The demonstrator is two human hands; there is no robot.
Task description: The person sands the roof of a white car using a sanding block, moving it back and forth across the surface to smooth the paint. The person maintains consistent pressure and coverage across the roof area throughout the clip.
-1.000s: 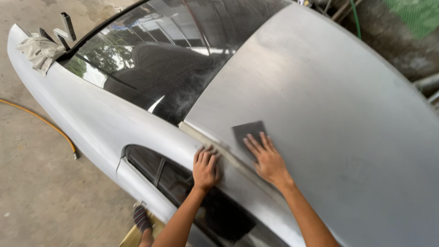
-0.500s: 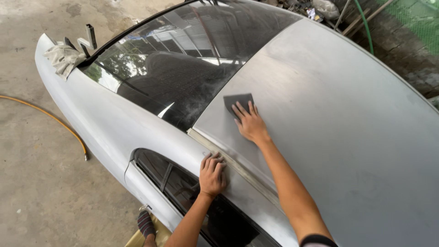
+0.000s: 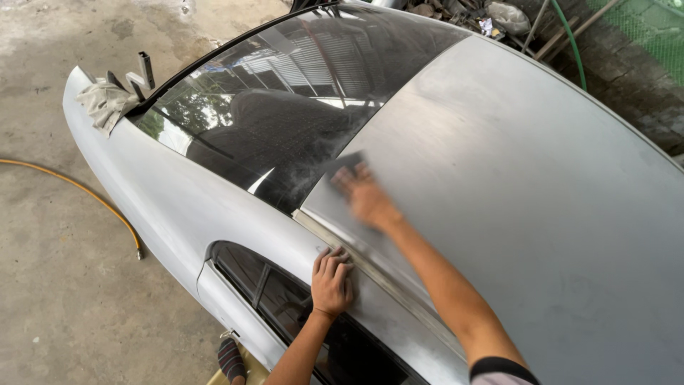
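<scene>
- The grey car roof (image 3: 513,185) is taking up the right half of the view, with wide bare metal lying open toward 3 and 5 o'clock of the right hand; its front edge is meeting the windshield (image 3: 285,107) just at 10 o'clock of that hand.
- The roof's side edge, a long seam, is running from 10 to 4 o'clock between the two hands.
- The right hand (image 3: 367,199), blurred, is pressing flat on a dark sanding sheet (image 3: 342,171); the sheet is lying under its fingertips at the roof's front corner, its long axis pointing toward 2 o'clock as far as the blur allows.
- The left hand (image 3: 331,281) is resting open, fingers spread, on the pillar above the side window (image 3: 285,299), holding nothing.
</scene>
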